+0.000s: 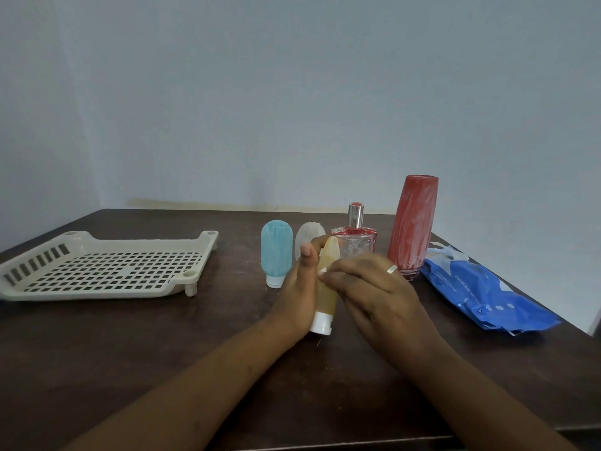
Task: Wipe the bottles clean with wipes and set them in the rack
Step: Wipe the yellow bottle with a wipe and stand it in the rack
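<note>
My left hand (297,289) holds a small orange squeeze bottle (326,299) just above the table, white cap pointing down. My right hand (374,289), a ring on one finger, curls its fingers round the bottle's middle from the right. I see no wipe in either hand. Behind them stand a blue squeeze bottle (276,252), a whitish one (309,234) partly hidden by my fingers, a clear perfume bottle (354,239) with a silver top, and a tall red bottle (411,226) streaked with white. The beige perforated rack (97,295) lies at the left with nothing in it.
A blue pack of wipes (481,288) lies at the right, close to the table's right edge. The dark wooden table (162,353) meets a plain wall at the back. Small crumbs dot the wood below the orange bottle.
</note>
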{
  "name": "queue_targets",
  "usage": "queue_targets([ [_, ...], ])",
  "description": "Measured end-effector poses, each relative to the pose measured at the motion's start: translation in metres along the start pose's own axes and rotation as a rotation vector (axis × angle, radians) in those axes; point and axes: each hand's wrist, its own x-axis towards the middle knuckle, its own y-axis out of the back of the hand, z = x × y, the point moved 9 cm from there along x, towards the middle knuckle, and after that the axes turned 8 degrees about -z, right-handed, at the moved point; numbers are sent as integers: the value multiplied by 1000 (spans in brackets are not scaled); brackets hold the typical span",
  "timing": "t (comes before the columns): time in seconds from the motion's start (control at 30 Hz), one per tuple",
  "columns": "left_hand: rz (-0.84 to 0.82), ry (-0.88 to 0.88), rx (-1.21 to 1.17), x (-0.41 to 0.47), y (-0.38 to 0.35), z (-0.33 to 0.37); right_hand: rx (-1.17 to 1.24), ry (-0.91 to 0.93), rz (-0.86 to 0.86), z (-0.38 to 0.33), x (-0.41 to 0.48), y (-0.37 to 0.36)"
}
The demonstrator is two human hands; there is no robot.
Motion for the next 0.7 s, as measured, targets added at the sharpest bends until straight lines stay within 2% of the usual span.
queue_targets([
  [0.17, 3, -3, 19, 2, 6, -8, -29, 42, -51, -5, -1, -6],
  [0.33, -46, -56, 170, -1, -2, 3, -26, -70, 62, 9, 0, 5],
  [0.6, -121, -104, 255, 2, -9, -2, 10, -236, 186, 29, -3, 15],
  [0.7, -121, -70, 267, 4, -7, -10, 86, -333, 246, 42, -6, 19],
])
